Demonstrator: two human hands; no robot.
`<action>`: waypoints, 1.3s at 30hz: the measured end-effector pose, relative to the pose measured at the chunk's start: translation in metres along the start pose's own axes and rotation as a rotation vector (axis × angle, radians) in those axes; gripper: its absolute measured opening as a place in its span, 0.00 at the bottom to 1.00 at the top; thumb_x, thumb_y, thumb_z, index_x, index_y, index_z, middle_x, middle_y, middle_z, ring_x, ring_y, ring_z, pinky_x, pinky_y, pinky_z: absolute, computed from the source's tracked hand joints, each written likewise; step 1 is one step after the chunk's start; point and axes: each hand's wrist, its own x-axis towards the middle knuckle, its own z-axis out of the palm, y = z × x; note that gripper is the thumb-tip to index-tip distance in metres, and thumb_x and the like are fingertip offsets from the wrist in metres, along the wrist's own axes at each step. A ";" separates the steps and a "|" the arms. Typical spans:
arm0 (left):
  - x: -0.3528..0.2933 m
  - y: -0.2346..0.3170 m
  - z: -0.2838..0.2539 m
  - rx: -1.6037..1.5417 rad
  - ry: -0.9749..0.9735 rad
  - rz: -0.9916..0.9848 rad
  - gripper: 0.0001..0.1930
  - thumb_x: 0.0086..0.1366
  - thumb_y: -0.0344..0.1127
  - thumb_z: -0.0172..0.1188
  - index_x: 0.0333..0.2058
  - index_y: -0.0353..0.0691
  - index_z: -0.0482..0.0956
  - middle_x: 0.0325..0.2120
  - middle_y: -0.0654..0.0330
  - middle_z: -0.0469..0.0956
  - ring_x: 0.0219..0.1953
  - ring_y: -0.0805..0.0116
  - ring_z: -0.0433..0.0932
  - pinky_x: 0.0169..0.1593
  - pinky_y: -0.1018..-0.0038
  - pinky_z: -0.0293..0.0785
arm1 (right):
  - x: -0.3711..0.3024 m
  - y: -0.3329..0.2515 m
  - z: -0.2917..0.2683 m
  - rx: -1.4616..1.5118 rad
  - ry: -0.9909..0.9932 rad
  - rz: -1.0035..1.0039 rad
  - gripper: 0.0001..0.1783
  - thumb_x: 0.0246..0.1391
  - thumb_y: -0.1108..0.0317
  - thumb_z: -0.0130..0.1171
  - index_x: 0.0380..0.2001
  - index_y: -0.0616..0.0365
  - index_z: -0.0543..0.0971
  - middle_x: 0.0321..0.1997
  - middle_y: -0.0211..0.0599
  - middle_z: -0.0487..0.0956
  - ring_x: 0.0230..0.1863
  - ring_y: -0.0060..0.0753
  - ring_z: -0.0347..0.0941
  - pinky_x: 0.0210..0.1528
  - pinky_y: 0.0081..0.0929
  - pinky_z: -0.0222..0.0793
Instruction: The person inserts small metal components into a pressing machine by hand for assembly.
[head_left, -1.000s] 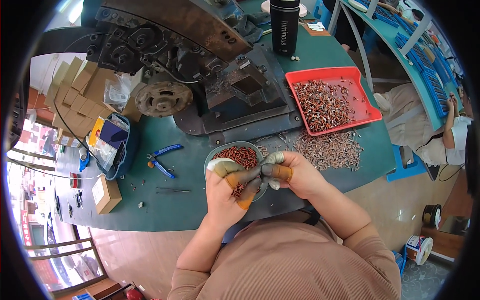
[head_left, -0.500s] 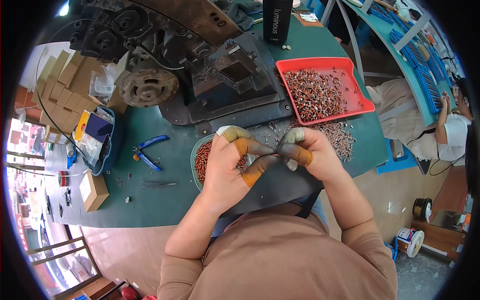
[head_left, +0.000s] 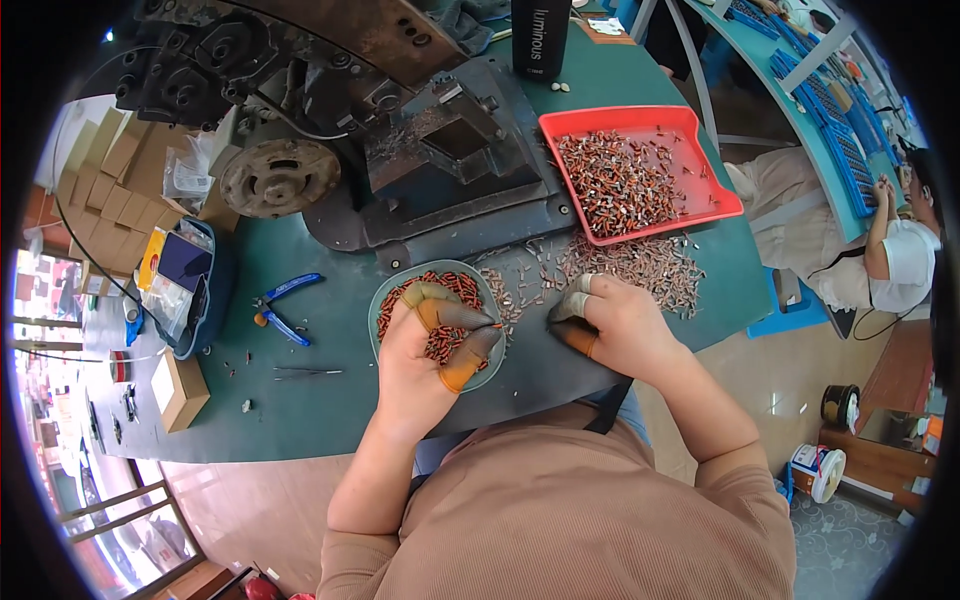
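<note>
Pinching small copper part, left hand (head_left: 425,345) over round dish (head_left: 385,300); right hand (head_left: 610,325) curled, grip unclear.

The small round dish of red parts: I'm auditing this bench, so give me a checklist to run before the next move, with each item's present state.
1. Left hand over the round dish: ok.
2. Piece pinched in left fingertips: cannot tell, too small.
3. Right hand at the loose pile on the table: ok.
4. Finger cots on both hands: ok.
5. Red tray stocked: ok.
6. Blue pliers apart from hands: ok.
</note>
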 end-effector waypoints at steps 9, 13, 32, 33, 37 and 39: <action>-0.007 -0.002 0.000 0.018 -0.003 -0.035 0.10 0.48 0.24 0.69 0.29 0.40 0.80 0.31 0.63 0.76 0.38 0.65 0.73 0.46 0.72 0.68 | 0.009 0.004 -0.013 0.012 -0.036 -0.064 0.13 0.38 0.69 0.69 0.32 0.50 0.82 0.30 0.33 0.74 0.34 0.39 0.73 0.35 0.34 0.72; -0.007 -0.002 -0.001 -0.010 -0.004 -0.055 0.10 0.48 0.24 0.69 0.30 0.40 0.79 0.32 0.63 0.76 0.39 0.65 0.73 0.46 0.72 0.68 | 0.016 0.008 -0.010 -0.037 -0.086 -0.192 0.10 0.39 0.69 0.68 0.29 0.52 0.80 0.31 0.33 0.73 0.34 0.40 0.73 0.35 0.34 0.72; 0.088 0.005 -0.006 0.622 0.377 0.620 0.13 0.48 0.25 0.69 0.34 0.44 0.81 0.32 0.62 0.74 0.37 0.61 0.72 0.42 0.69 0.65 | 0.131 -0.015 -0.029 0.699 0.419 0.222 0.05 0.61 0.68 0.57 0.34 0.58 0.76 0.23 0.22 0.74 0.23 0.10 0.66 0.26 0.14 0.61; 0.097 0.004 -0.007 0.661 0.408 0.681 0.13 0.47 0.27 0.71 0.34 0.46 0.81 0.33 0.63 0.74 0.38 0.62 0.71 0.42 0.68 0.64 | 0.140 -0.017 -0.032 0.778 0.417 0.263 0.06 0.61 0.67 0.57 0.34 0.58 0.76 0.23 0.22 0.74 0.23 0.11 0.66 0.26 0.14 0.61; 0.123 -0.004 -0.008 0.801 0.554 0.811 0.14 0.45 0.32 0.72 0.33 0.47 0.81 0.34 0.64 0.74 0.38 0.61 0.71 0.43 0.65 0.63 | 0.164 -0.018 -0.034 0.890 0.370 0.342 0.08 0.59 0.65 0.60 0.32 0.59 0.77 0.23 0.22 0.74 0.22 0.12 0.65 0.25 0.14 0.60; 0.132 -0.007 -0.007 0.838 0.573 0.827 0.13 0.46 0.33 0.72 0.32 0.47 0.81 0.34 0.64 0.74 0.39 0.61 0.72 0.43 0.64 0.63 | 0.169 -0.014 -0.033 0.922 0.354 0.347 0.09 0.59 0.65 0.60 0.31 0.60 0.77 0.23 0.22 0.74 0.22 0.12 0.65 0.25 0.14 0.60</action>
